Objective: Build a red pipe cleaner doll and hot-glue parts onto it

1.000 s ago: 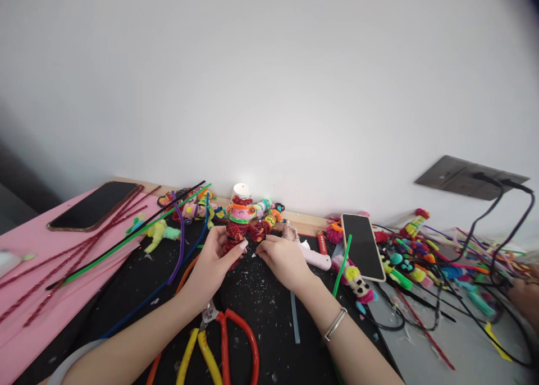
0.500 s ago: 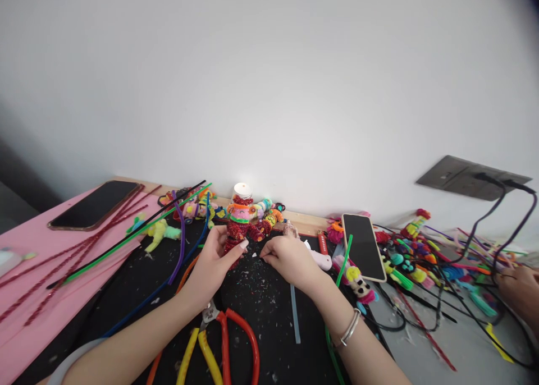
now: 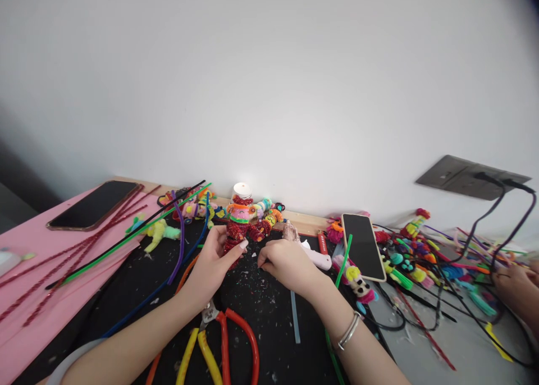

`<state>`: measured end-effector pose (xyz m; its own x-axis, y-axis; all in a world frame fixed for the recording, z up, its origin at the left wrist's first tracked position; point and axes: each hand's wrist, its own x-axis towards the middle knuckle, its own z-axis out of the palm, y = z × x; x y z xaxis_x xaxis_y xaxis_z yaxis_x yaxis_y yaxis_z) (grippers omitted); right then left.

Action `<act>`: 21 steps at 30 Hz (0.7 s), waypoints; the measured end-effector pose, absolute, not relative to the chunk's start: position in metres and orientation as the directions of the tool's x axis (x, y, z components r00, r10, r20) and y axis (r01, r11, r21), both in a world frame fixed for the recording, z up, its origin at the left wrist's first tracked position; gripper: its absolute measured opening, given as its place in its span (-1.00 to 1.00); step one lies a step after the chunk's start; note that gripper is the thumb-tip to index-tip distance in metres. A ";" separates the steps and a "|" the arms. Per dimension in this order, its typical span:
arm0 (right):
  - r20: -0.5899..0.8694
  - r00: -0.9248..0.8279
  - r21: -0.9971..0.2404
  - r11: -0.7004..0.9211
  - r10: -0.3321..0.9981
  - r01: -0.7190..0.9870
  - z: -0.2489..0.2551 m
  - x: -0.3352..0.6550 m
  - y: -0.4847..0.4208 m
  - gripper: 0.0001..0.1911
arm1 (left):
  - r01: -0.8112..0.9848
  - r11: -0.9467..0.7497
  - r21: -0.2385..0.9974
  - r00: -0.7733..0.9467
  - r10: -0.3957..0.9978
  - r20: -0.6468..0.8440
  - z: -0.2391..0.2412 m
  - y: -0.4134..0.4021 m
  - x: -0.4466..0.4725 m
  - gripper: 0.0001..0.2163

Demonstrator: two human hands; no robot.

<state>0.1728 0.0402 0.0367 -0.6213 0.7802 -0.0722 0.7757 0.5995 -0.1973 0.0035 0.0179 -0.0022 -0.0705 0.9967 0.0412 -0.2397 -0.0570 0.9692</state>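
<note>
My left hand (image 3: 219, 257) is closed round the lower part of a red tinsel pipe-cleaner figure (image 3: 240, 229). The figure is upright, with a pink, green and orange band around its middle and a white cup-like piece (image 3: 242, 191) on top. To its right, my right hand (image 3: 281, 261) has its fingers pinched together just above the black mat (image 3: 256, 323). Whatever lies between those fingertips, if anything, is hidden. A small white scrap (image 3: 254, 255) lies between the two hands. Behind my right hand is a pale pink glue gun (image 3: 318, 257), partly covered by it.
Red-handled pliers (image 3: 255, 345) and a yellow-handled tool (image 3: 209, 357) lie between my forearms. Pipe cleaners (image 3: 126, 236) cross a pink sheet (image 3: 54, 250) with a phone (image 3: 96, 205). Another phone (image 3: 364, 244), cables and fuzzy figures lie right, near another person's hand (image 3: 516, 289).
My right hand has shifted slightly left and its fingers curl in more. My left hand and the red figure stay put. The other person's hand at the right has moved a little.
</note>
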 end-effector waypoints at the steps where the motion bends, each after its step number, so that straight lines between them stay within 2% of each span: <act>1: -0.081 -0.620 -0.196 0.598 0.780 0.778 0.036 0.172 0.040 -0.80 | -0.239 -0.058 0.969 -0.068 0.997 0.043 -0.002 0.018 0.004 -0.71; 9: -0.122 -0.602 -0.172 0.580 0.789 0.796 0.036 0.170 0.039 -0.81 | -0.239 -0.050 0.970 -0.076 0.997 0.032 0.000 0.017 0.005 -0.70; 21: -0.065 -0.584 -0.200 0.562 0.809 0.802 0.037 0.175 0.042 -0.82 | -0.298 -0.041 0.954 -0.047 0.999 0.028 -0.003 0.018 0.004 -0.70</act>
<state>0.1751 0.0421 0.0372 -0.5836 0.8094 -0.0653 0.8023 0.5624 -0.2001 0.0038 0.0179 -0.0032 -0.0470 0.9985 0.0279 -0.2976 -0.0407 0.9538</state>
